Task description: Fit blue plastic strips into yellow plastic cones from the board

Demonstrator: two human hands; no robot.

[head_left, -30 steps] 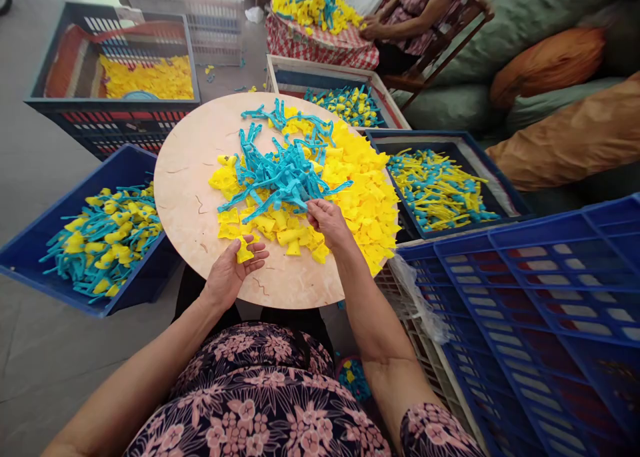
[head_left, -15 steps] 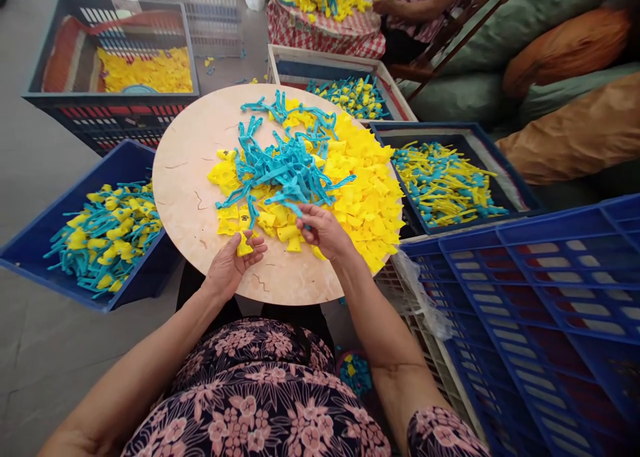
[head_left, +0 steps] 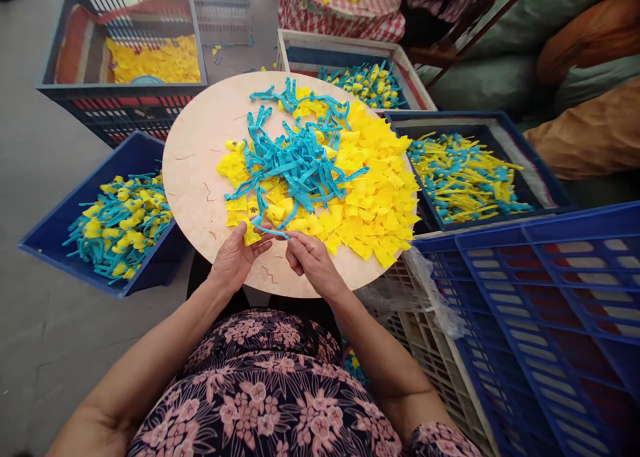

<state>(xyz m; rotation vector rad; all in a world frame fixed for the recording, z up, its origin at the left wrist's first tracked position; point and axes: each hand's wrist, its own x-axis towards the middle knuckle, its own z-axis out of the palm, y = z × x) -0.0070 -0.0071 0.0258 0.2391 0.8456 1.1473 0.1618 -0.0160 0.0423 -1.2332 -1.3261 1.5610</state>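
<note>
My left hand [head_left: 236, 256] is closed around a small yellow plastic piece [head_left: 252, 236] near the front of the round table [head_left: 193, 157]. To its right, my right hand [head_left: 314, 264] pinches one end of a thin blue plastic strip [head_left: 273, 231]. The strip's other end reaches over to the yellow piece; whether it is inserted there I cannot tell. Just beyond both hands lies a tangled heap of blue limb-like pieces [head_left: 295, 160]. A broad spread of yellow pieces [head_left: 380, 184] covers the table's right side.
At the left, a blue bin [head_left: 150, 270] holds joined blue-and-yellow pieces. Behind it stands a dark crate [head_left: 120, 92] with yellow pieces. A white-rimmed crate [head_left: 420, 97] and a dark tray [head_left: 543, 177] lie beyond the table. Blue crates [head_left: 530, 244] stand close at my right.
My right hand has brought the blue strip down and left toward my left hand, and the strip now meets the yellow piece. The whole view has shifted slightly.
</note>
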